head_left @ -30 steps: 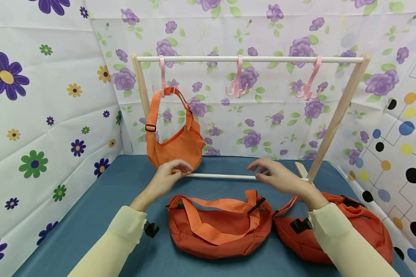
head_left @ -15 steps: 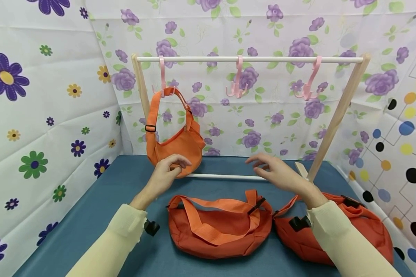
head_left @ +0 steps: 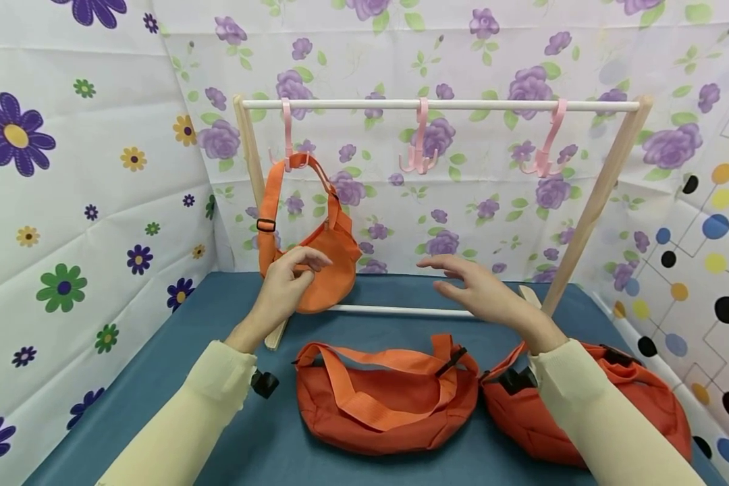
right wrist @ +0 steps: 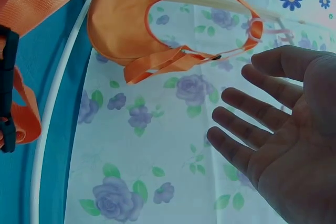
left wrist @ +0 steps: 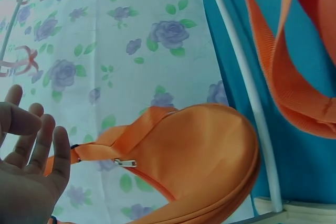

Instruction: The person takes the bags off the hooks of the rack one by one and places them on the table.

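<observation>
An orange shoulder bag point(head_left: 329, 278) hangs by its strap from the left pink hook point(head_left: 288, 138). In front of this bag my left hand point(head_left: 285, 283) hovers with relaxed, slightly bent fingers and holds nothing; in the head view it covers part of the bag. My right hand point(head_left: 486, 293) is raised to the right of centre, its fingers point(right wrist: 252, 109) spread and nothing in them. Below and between the hands a second orange bag point(head_left: 383, 412) lies on the blue table, strap looped over its top. A third orange bag point(head_left: 638, 405) lies at the right, partly behind my right sleeve.
A rack with a white top rail point(head_left: 352, 104) and wooden legs point(head_left: 595, 202) stands at the back. The middle pink hook point(head_left: 419, 138) and the right pink hook point(head_left: 547, 142) carry nothing. A lower white bar point(head_left: 395, 310) runs just above the blue table point(head_left: 158, 378).
Both hands have risen a little, and the right has moved slightly left. The right fingers have straightened somewhat. The bags stay where they were.
</observation>
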Demonstrator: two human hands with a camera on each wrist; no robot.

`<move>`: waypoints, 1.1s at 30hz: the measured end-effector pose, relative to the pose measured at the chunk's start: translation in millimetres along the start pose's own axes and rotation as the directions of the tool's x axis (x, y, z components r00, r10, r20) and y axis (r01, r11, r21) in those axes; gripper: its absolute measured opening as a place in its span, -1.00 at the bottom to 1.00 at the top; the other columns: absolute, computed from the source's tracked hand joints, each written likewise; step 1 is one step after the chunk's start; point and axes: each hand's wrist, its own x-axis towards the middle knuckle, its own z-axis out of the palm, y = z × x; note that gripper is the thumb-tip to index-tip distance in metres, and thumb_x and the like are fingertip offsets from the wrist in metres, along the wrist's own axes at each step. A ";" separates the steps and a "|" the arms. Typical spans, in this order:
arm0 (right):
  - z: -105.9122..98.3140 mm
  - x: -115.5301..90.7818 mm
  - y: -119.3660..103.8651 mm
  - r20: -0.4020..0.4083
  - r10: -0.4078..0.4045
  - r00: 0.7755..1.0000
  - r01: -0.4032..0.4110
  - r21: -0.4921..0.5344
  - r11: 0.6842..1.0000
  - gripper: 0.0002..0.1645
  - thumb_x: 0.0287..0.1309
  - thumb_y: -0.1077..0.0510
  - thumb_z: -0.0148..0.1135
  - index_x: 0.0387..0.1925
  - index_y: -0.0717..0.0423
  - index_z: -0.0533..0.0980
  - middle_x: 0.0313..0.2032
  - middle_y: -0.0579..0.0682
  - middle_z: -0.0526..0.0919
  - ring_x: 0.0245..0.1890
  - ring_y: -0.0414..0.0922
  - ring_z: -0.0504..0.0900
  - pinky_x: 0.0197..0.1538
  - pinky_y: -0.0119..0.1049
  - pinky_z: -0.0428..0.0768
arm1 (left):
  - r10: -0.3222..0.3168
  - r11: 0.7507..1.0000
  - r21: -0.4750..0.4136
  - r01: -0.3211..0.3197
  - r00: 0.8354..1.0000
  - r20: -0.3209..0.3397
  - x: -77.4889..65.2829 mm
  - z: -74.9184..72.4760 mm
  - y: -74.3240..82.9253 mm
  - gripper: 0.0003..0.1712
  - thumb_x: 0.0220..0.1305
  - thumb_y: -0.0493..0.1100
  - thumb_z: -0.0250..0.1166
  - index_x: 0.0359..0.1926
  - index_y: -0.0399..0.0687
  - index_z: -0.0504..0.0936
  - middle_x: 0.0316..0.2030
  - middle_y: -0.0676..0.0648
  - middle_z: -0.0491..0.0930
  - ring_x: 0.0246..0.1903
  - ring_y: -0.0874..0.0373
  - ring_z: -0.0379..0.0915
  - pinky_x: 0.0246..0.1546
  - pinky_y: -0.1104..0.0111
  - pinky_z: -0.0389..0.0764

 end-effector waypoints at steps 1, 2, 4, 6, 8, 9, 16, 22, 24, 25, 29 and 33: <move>0.0 1.2 -1.0 0.001 -0.003 1.000 0.003 -0.007 1.000 -0.45 0.57 0.15 0.12 0.50 -0.08 0.37 0.46 0.06 0.40 0.47 0.10 0.34 0.45 0.20 0.31 | 0.001 1.000 0.001 -0.001 1.000 -0.008 2.0 -1.0 1.6 -0.61 0.46 -0.47 0.02 -0.03 -0.05 0.71 -0.09 -0.05 0.63 -0.04 -0.01 0.56 -0.04 0.17 0.57; 0.2 2.2 -1.7 0.001 -0.007 1.000 0.007 -0.015 1.000 -0.44 0.57 0.14 0.13 0.50 -0.09 0.37 0.47 0.05 0.39 0.47 0.09 0.34 0.45 0.19 0.31 | 0.001 1.000 0.001 -0.001 1.000 -0.015 4.3 -1.8 2.9 -0.61 0.46 -0.46 0.01 -0.02 -0.05 0.71 -0.09 -0.06 0.62 -0.05 0.00 0.56 -0.04 0.17 0.56; 0.4 3.7 -2.6 0.000 -0.013 1.000 0.013 -0.028 1.000 -0.43 0.56 0.15 0.14 0.51 -0.08 0.36 0.47 0.05 0.38 0.47 0.09 0.34 0.45 0.19 0.31 | 0.004 1.000 -0.002 -0.004 1.000 -0.025 9.1 -3.5 6.8 -0.62 0.47 -0.46 0.01 0.00 -0.09 0.70 -0.08 -0.10 0.62 -0.03 -0.01 0.56 -0.02 0.18 0.56; 0.3 4.8 -3.8 -0.002 -0.016 1.000 0.016 -0.027 1.000 -0.43 0.56 0.14 0.15 0.51 -0.08 0.36 0.48 0.04 0.37 0.48 0.08 0.34 0.46 0.17 0.30 | 0.014 1.000 -0.007 -0.014 0.999 -0.034 14.2 -5.5 10.6 -0.63 0.48 -0.45 0.01 0.02 -0.12 0.70 -0.06 -0.13 0.62 -0.02 -0.02 0.56 0.00 0.16 0.55; -0.1 5.9 -4.6 -0.004 -0.022 1.000 0.022 -0.022 1.000 -0.42 0.56 0.14 0.15 0.51 -0.07 0.35 0.49 0.05 0.35 0.49 0.08 0.32 0.47 0.17 0.28 | 0.023 1.000 -0.016 -0.023 0.999 -0.047 19.3 -7.9 13.9 -0.64 0.49 -0.45 0.01 0.03 -0.13 0.70 -0.06 -0.15 0.63 -0.01 -0.04 0.56 0.00 0.16 0.54; -0.3 6.4 -5.3 -0.004 -0.025 1.000 0.025 -0.018 1.000 -0.41 0.56 0.13 0.14 0.52 -0.07 0.34 0.51 0.05 0.33 0.49 0.08 0.31 0.48 0.17 0.27 | 0.028 0.999 -0.018 -0.029 0.998 -0.054 21.7 -9.4 15.5 -0.65 0.50 -0.44 0.02 0.03 -0.14 0.70 -0.06 -0.15 0.63 -0.01 -0.05 0.56 0.00 0.17 0.54; -2.5 10.0 -10.2 0.006 -0.035 0.999 0.035 0.013 0.999 -0.36 0.58 0.03 0.12 0.57 -0.18 0.25 0.58 -0.03 0.17 0.57 0.07 0.16 0.50 0.22 0.20 | 0.056 0.998 -0.015 -0.059 0.989 -0.138 36.3 -19.3 25.7 -0.65 0.43 -0.50 0.04 -0.02 -0.20 0.71 -0.11 -0.18 0.65 -0.08 -0.04 0.53 -0.17 0.37 0.51; -5.9 11.4 -14.1 0.018 -0.027 0.999 0.027 0.016 1.000 -0.34 0.58 -0.01 0.12 0.59 -0.19 0.22 0.61 -0.03 0.10 0.58 0.12 0.11 0.48 0.28 0.18 | 0.100 0.994 -0.027 -0.107 0.976 -0.193 49.7 -27.4 36.8 -0.62 0.40 -0.53 0.02 0.00 -0.23 0.70 -0.07 -0.20 0.65 -0.10 0.00 0.51 -0.21 0.41 0.48; -6.9 12.0 -16.0 0.021 -0.035 0.999 0.035 0.007 0.999 -0.34 0.58 -0.02 0.12 0.59 -0.19 0.22 0.61 -0.03 0.08 0.58 0.13 0.11 0.47 0.31 0.19 | 0.108 0.993 -0.020 -0.115 0.972 -0.210 53.1 -30.7 40.6 -0.64 0.41 -0.51 0.03 0.01 -0.23 0.70 -0.08 -0.20 0.65 -0.10 0.00 0.51 -0.21 0.43 0.49; -7.4 12.4 -16.8 0.022 -0.041 0.999 0.041 0.002 0.999 -0.34 0.58 -0.02 0.11 0.59 -0.18 0.22 0.61 -0.02 0.08 0.58 0.13 0.12 0.46 0.31 0.20 | 0.112 0.993 -0.020 -0.120 0.970 -0.217 54.5 -32.5 42.7 -0.64 0.42 -0.50 0.03 0.00 -0.23 0.70 -0.09 -0.19 0.64 -0.11 0.00 0.51 -0.20 0.43 0.50; -8.6 14.4 -20.1 0.021 -0.063 0.998 0.063 -0.007 0.998 -0.34 0.58 -0.02 0.11 0.59 -0.18 0.22 0.61 -0.03 0.09 0.57 0.11 0.14 0.46 0.31 0.21 | 0.128 0.990 -0.026 -0.138 0.963 -0.238 60.0 -38.6 47.4 -0.64 0.42 -0.50 0.02 -0.01 -0.24 0.70 -0.11 -0.19 0.62 -0.11 -0.03 0.51 -0.21 0.42 0.50; -9.7 16.6 -23.3 0.025 -0.055 0.998 0.055 -0.015 0.998 -0.34 0.58 -0.04 0.11 0.59 -0.21 0.22 0.60 -0.04 0.11 0.57 0.09 0.13 0.45 0.32 0.21 | 0.130 0.991 -0.001 -0.134 0.958 -0.258 65.6 -43.3 49.4 -0.62 0.41 -0.49 -0.01 -0.02 -0.22 0.71 -0.13 -0.16 0.63 -0.11 -0.03 0.52 -0.21 0.40 0.49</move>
